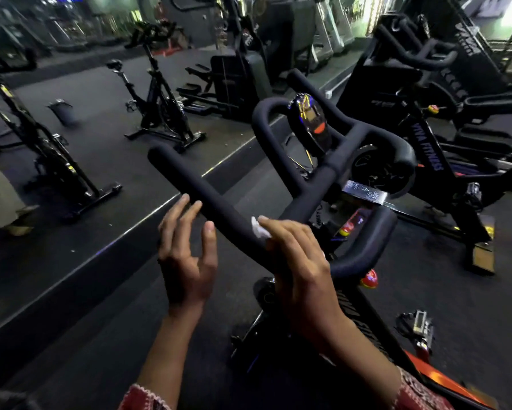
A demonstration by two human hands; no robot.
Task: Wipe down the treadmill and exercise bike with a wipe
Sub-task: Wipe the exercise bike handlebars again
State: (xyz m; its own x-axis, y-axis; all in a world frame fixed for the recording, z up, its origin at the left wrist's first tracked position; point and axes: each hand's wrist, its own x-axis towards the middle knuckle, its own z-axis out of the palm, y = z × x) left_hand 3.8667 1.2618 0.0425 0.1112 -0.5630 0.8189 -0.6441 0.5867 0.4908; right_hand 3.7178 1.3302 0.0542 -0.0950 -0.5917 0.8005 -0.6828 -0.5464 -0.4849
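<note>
Exercise bike (367, 321) fills the centre and lower right of the frame. I'm standing at its handlebar (207, 199). More bikes (160, 113) sit in the upper left on the dark floor (101, 291). Some machines at the top centre might be treadmills, but it's too dim to tell.

My right hand (302, 261) is at centre, fingers curved over the near-left arm of the handlebar, gripping the white wipe (259, 229) against it. Only a crumpled corner shows past my index finger, and the thumb is hidden. My left hand (186, 261) is just left of the same arm, palm up, fingers loose and holding nothing. Its fingertips are close to the bar; contact unclear.

Progress, my guess: early to mid bike stage, wiping the handlebar. There's no visible sheen to show which parts are done. Probably left are the rest of the bars, the console, seat and frame, then the treadmill.
</note>
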